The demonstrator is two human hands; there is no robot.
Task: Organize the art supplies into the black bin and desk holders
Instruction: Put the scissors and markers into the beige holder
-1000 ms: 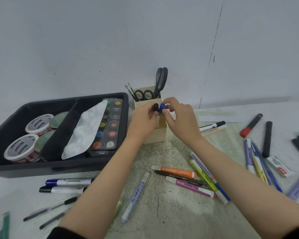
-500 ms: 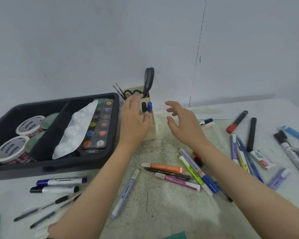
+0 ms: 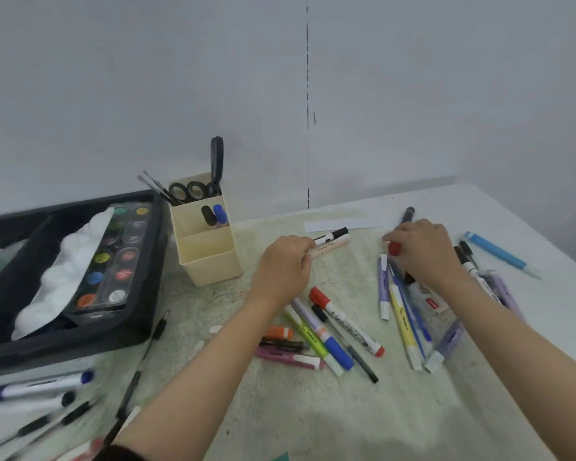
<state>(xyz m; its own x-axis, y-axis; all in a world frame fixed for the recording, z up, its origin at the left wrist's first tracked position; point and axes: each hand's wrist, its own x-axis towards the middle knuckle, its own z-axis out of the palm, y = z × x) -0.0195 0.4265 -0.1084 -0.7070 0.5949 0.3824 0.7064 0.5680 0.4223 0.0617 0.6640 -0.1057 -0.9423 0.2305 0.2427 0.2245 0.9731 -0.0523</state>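
Observation:
The cream desk holder (image 3: 210,261) stands right of the black bin (image 3: 143,304). A black and a blue marker (image 3: 215,214) stand in its middle slot, with scissors (image 3: 217,161) and brushes behind. My left hand (image 3: 285,266) lies right of the holder, its fingers curled round the end of a black-capped white marker (image 3: 331,236) and a cream pen (image 3: 333,245). Further right, my right hand (image 3: 424,252) grips a red-capped marker (image 3: 394,248) lying on the table. Its dark end (image 3: 408,214) sticks out beyond the fingers.
The bin holds a watercolour set (image 3: 117,257) and a white mixing palette (image 3: 65,271). Several markers lie between my arms (image 3: 330,331), under my right wrist (image 3: 401,314) and at the lower left (image 3: 30,392). A blue pen (image 3: 496,251) lies far right.
Both hands left the holder, where the black and blue markers now stand, and moved right and down to markers on the table. The camera swung to the right.

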